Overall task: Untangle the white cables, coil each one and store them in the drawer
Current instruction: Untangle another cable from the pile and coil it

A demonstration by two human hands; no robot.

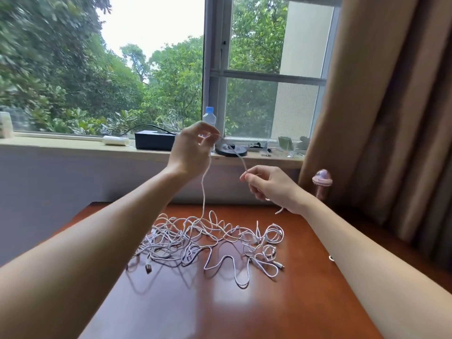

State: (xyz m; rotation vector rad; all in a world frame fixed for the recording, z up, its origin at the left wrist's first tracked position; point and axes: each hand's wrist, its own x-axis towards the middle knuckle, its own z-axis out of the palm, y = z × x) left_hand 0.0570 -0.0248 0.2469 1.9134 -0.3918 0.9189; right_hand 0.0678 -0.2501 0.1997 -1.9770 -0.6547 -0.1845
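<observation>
We can read no text, label, brand or number here. The water bottle [209,117] just beyond our left hand [189,152] is too small and blurred to show any print, and so is the pale box [5,124] on the sill far to that hand's left.

1. You face a wide window [156,57] full of green trees [61,81] (daylight comes in bright).
2. A brown curtain [391,106] hangs to your right.
3. A glossy reddish wooden table [220,309] stands below the pale sill [61,143].
</observation>
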